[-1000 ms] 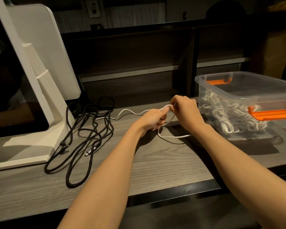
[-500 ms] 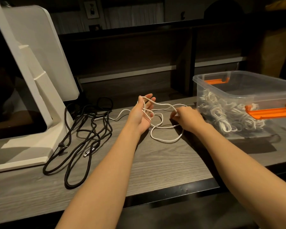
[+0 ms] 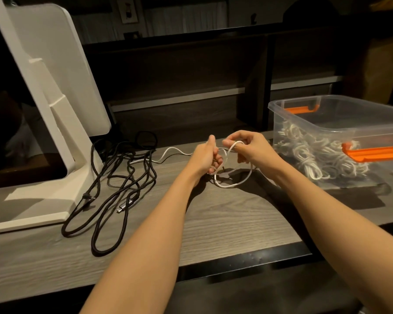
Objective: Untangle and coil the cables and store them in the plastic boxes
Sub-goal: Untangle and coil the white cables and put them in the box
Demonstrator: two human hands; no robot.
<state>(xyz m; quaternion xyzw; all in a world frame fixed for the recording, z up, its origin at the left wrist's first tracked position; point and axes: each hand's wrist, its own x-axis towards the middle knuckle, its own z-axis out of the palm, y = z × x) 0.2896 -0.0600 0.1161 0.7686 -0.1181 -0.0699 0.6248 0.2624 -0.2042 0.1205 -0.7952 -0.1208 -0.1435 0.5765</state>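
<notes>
Your left hand (image 3: 204, 157), spread open under the loops half a second ago, is now curling shut around the thin white cable (image 3: 233, 180) while your right hand (image 3: 251, 148) is pinching the next loop, so you are coiling it above the grey wood-grain desk (image 3: 225, 223), beside the clear plastic box with orange handles (image 3: 340, 123).

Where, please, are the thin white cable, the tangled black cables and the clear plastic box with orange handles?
thin white cable (image 3: 233, 184): head view, loop lying on the desk.
tangled black cables (image 3: 123, 177): head view, middle of the tangle.
clear plastic box with orange handles (image 3: 279, 105): head view, left rim.
</notes>
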